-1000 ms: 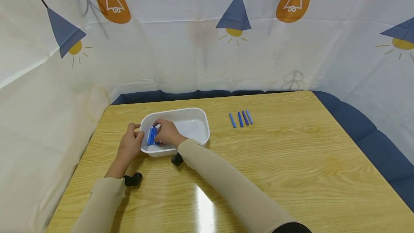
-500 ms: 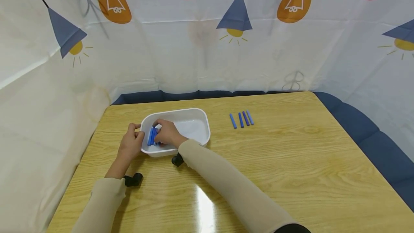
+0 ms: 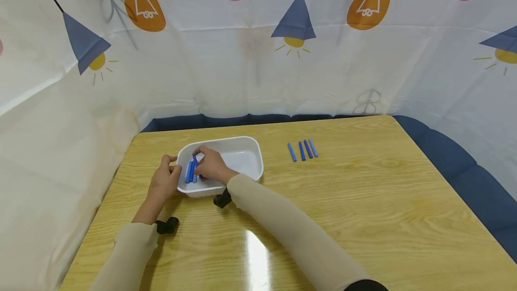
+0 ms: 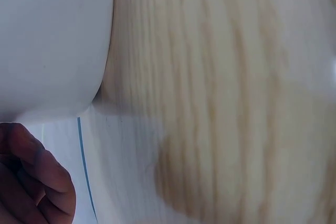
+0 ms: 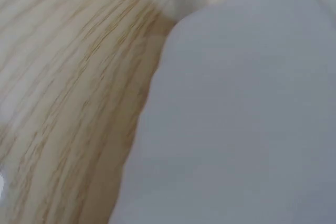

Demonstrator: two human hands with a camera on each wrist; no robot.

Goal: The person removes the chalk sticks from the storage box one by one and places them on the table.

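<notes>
In the head view, a white plastic tray (image 3: 244,161) stands on the table, and several short blue sticks (image 3: 190,172) lie side by side in its left end. My left hand (image 3: 163,181) holds the tray's left rim, thumb and fingers at the edge. In the left wrist view its curled fingers (image 4: 50,182) show beside the tray wall (image 4: 50,40). Reaching over the near rim, my right hand (image 3: 212,165) pinches a tilted blue stick (image 3: 195,160) inside the tray. The tray's outer wall (image 5: 236,103) fills much of the right wrist view, which hides that hand's fingertips.
Right of the tray, several more blue sticks (image 3: 302,151) lie in a loose row on the wooden table (image 3: 363,201). Dark blue padded seating (image 3: 456,165) runs along the table's far and right edges. A printed white cloth (image 3: 226,71) hangs behind.
The right hand's fingers have shifted slightly, and a blue stick between them now stands tilted away from the others in the tray. The left hand keeps its place at the rim.
</notes>
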